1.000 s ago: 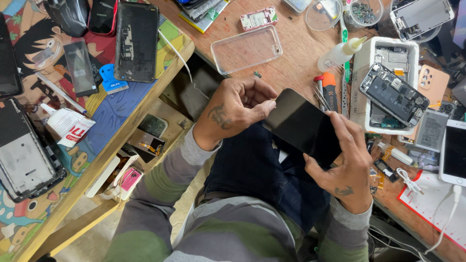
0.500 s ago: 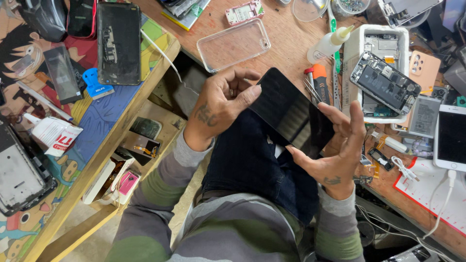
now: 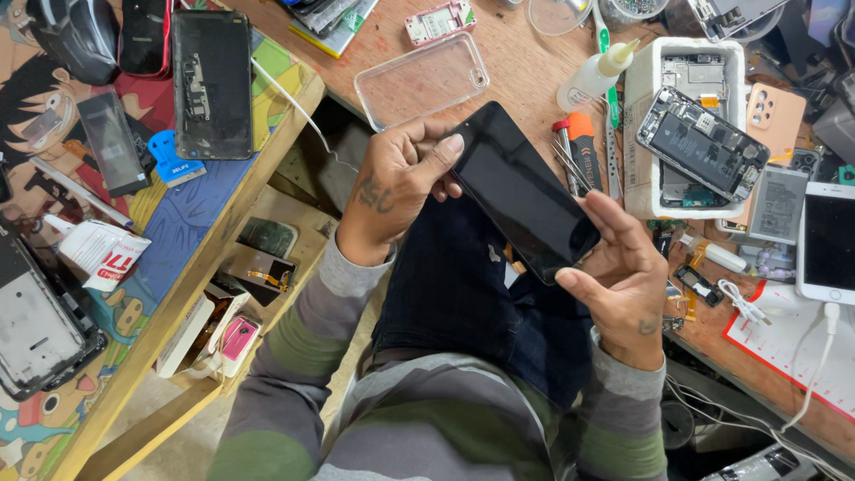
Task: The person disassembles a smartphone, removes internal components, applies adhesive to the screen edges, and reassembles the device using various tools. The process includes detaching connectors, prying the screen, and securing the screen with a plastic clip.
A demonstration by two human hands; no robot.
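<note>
The right hand (image 3: 623,276) has closed its grip on the black phone (image 3: 521,191), left hand (image 3: 401,178) still gripping it.

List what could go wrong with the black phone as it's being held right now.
1. The black phone is pinched only at its ends by the left hand and right hand, over the lap; a slip could drop it.
2. Tweezers lie just beside its edge and might scratch it.
</note>
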